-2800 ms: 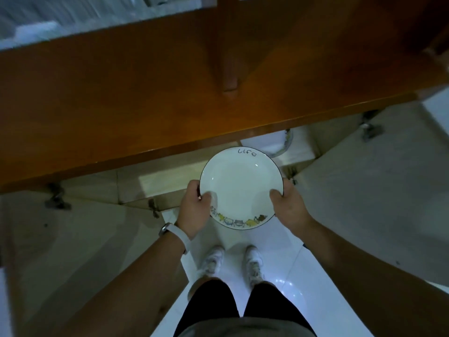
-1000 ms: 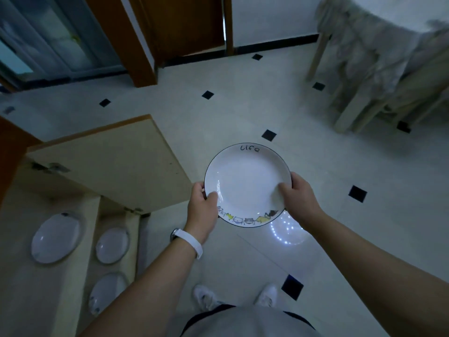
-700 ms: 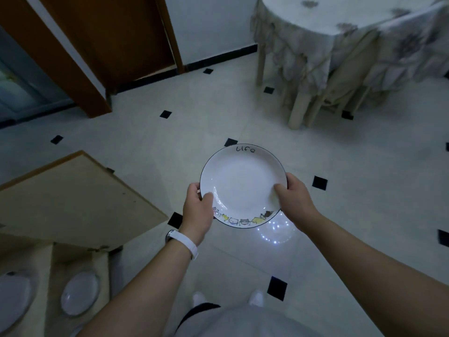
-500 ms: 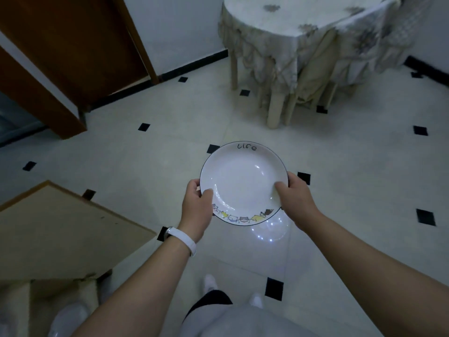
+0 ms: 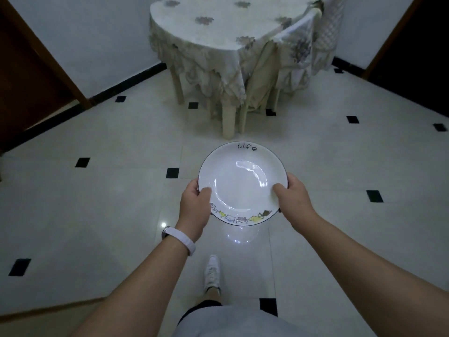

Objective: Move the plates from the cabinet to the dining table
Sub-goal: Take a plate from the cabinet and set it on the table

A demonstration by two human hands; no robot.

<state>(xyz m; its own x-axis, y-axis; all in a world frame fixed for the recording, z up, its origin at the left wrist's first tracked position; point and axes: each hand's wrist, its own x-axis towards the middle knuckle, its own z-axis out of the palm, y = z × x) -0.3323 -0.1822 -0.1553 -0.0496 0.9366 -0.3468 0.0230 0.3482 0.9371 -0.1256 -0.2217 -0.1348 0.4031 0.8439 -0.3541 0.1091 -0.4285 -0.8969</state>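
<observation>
I hold a white plate (image 5: 240, 181) level in front of me; it has a dark rim, the word "Life" at its far edge and small cartoon figures along its near edge. My left hand (image 5: 195, 206) grips its left rim with the thumb on top. My right hand (image 5: 292, 198) grips its right rim the same way. Straight ahead stands the dining table (image 5: 218, 32), draped in a pale floral cloth that hangs over its legs. The cabinet is out of view apart from a door edge (image 5: 48, 310) at the bottom left.
Pale floor tiles (image 5: 109, 190) with small black squares lie between me and the table. A chair (image 5: 262, 76) is tucked under the tablecloth at the table's near right side. Dark wooden doors stand at the far left (image 5: 29, 76) and far right (image 5: 418, 52).
I have turned away from the open cabinet to face the table, with the plate held in both hands throughout. The cabinet and its remaining plates have slid out of view at the left.
</observation>
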